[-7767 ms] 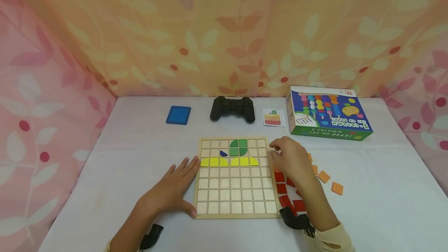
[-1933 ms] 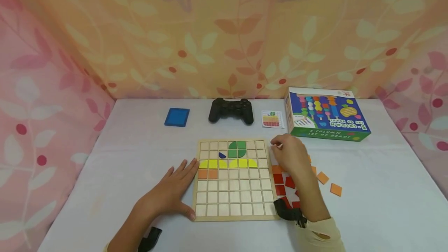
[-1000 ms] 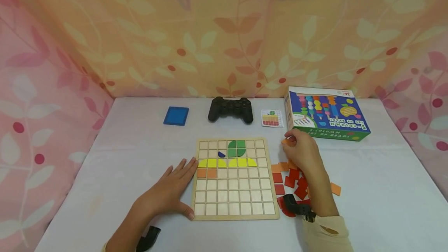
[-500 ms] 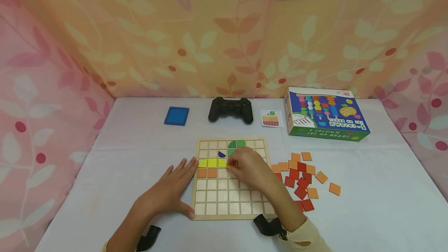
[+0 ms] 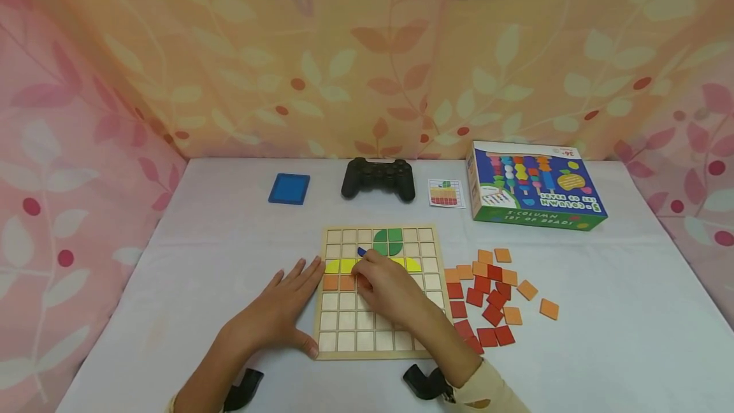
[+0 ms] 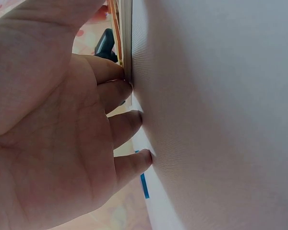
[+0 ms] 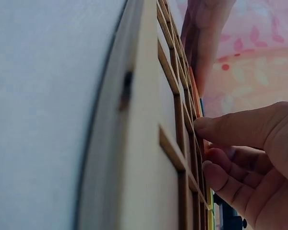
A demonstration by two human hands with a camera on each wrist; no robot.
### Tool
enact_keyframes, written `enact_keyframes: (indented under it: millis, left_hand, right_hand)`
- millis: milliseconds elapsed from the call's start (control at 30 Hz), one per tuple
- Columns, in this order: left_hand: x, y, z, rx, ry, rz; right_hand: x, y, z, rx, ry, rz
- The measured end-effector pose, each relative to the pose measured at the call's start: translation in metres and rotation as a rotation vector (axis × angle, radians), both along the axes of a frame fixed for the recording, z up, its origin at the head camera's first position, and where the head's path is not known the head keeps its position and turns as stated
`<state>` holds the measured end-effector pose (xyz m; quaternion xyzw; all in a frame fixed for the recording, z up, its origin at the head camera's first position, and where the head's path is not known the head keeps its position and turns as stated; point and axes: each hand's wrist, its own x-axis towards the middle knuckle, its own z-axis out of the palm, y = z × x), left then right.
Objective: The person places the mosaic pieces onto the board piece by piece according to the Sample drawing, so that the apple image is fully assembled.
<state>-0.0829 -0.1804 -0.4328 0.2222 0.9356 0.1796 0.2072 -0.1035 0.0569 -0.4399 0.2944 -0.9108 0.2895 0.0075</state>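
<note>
My right hand [image 5: 391, 287] is over the wooden grid board [image 5: 375, 356], its thumb and fingers pinching an orange square tile [image 7: 205, 145] at the third cell of the fourth row. Two orange tiles [image 5: 338, 283] fill the cells just left of it. Above them runs a row of yellow pieces [image 5: 347, 266], partly covered by the hand. Green pieces [image 5: 387, 243] sit near the top, with a small blue piece [image 5: 361, 252] to their left. My left hand [image 5: 278, 312] lies spread along the board's left edge, fingertips and thumb touching the frame.
Loose orange tiles [image 5: 513, 316] and red tiles [image 5: 474, 297] are scattered right of the board. Farther back are a blue square tray [image 5: 289, 189], a black game controller [image 5: 378, 180], a pattern card [image 5: 446, 194] and a toy box [image 5: 539, 187].
Two orange tiles have come into the fourth row since the oldest frame. My right hand took another from the right-hand pile and carried it left onto the board. The left hand stays put.
</note>
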Motion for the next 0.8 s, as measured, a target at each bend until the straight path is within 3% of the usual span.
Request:
enact_keyframes:
  millis: [167,400,633,800]
  left_hand:
    - [0.0,0.0,0.0,0.016,-0.008,0.007]
    - [0.001,0.001,0.001,0.01,0.0,0.017]
    - [0.001,0.0,0.0,0.009,0.013,0.005]
    - [0.0,-0.001,-0.001,0.009,0.014,0.0]
  right_hand:
    - [-0.001,0.002,0.002,0.019,0.001,0.008]
    - [-0.007,0.024,0.016,0.014,-0.128,-0.039]
    - [-0.027,0.094,0.033,0.115,-0.292,-0.274]
    - [-0.032,0.147,0.036,0.168,-0.421,-0.469]
